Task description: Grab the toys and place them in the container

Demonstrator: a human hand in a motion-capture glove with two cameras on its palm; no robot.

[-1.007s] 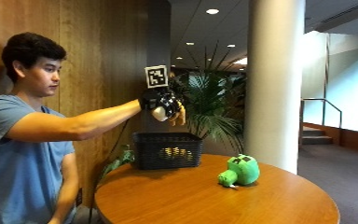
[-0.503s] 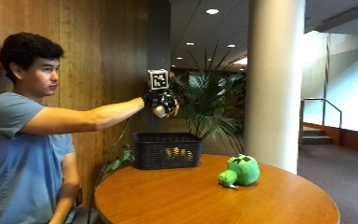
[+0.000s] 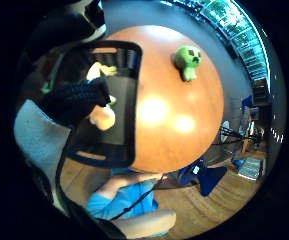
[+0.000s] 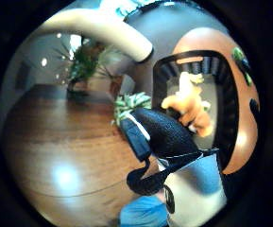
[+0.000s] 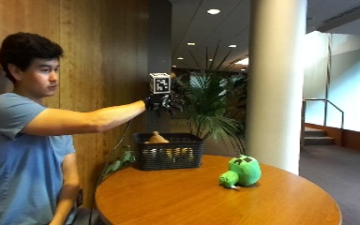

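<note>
Presently an orange toy (image 5: 157, 138) is being seen at the rim of the black basket (image 5: 168, 157), its top poking above the wall beside some yellow items inside; whether it is dropping or already resting cannot be told. High above the basket the gloved right hand (image 5: 161, 102) is being held out at arm's length, presumably so that toys can be let go straight into the opening. Its fingers are being shown slack and grasping nothing in the palm views, where the orange toy is lying apart from them over the basket's inside. Further out, a green plush toy (image 5: 242, 171) is being left on the round wooden table (image 5: 186, 201), well apart from the basket, and is judged to be the next item to be fetched.
</note>
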